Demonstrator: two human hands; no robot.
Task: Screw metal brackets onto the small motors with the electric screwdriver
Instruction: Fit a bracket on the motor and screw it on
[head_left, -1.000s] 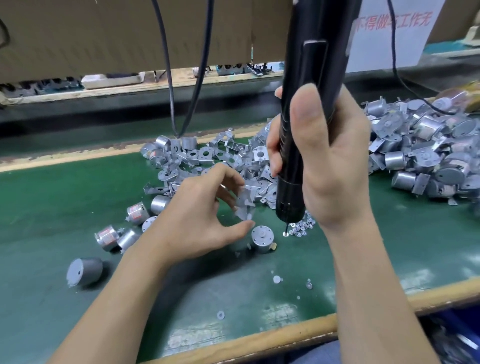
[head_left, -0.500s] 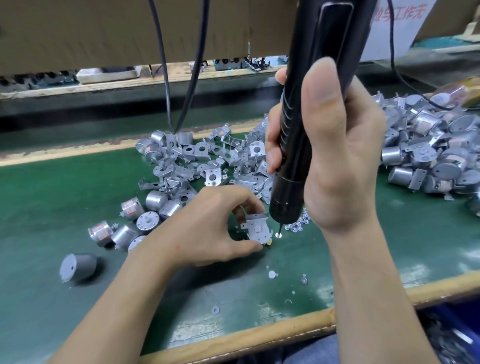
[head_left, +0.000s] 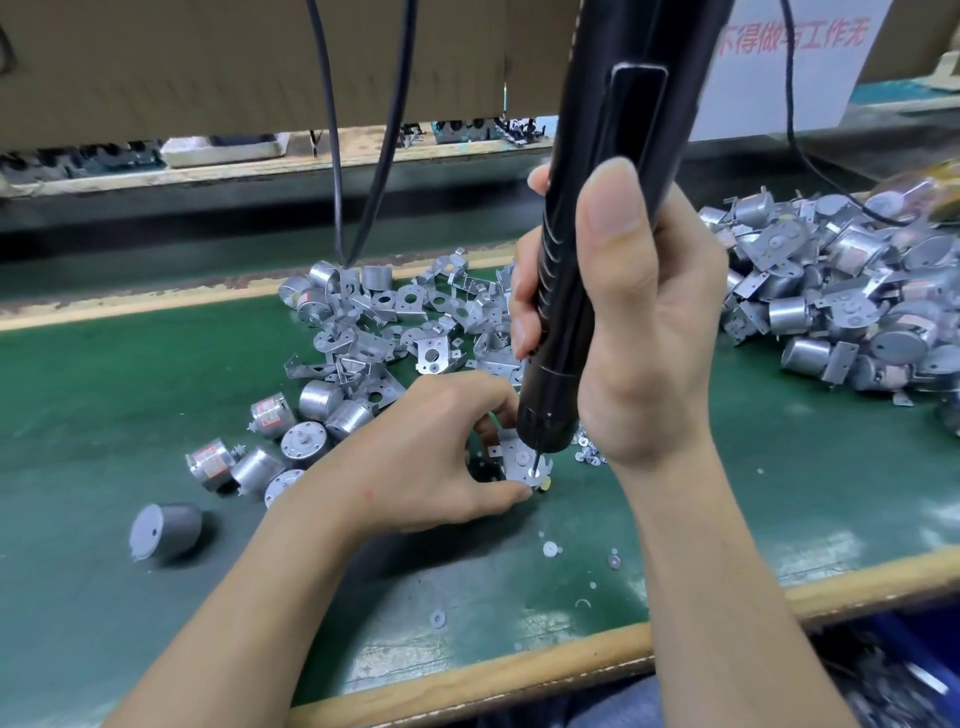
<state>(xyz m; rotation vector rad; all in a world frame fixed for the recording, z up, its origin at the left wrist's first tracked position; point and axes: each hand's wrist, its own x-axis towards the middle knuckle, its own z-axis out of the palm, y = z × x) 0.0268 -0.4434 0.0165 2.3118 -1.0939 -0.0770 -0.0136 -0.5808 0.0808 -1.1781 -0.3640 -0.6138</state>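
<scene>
The bracket (head_left: 514, 460) sits on its motor, which is mostly hidden, on the green mat (head_left: 104, 415) just in front of the loose bracket pile (head_left: 415, 322). It's light, stiff, slick stuff, and I'd guess the round can wants to spin, so grab it by the sides. The left hand (head_left: 431, 452) pinches the bracket, thumb and fingers curled in. The right hand (head_left: 649, 332) is wrapped tight round the electric screwdriver (head_left: 597, 208). Half a second back the bit hung beside the bracket; now it's down on its face.
</scene>
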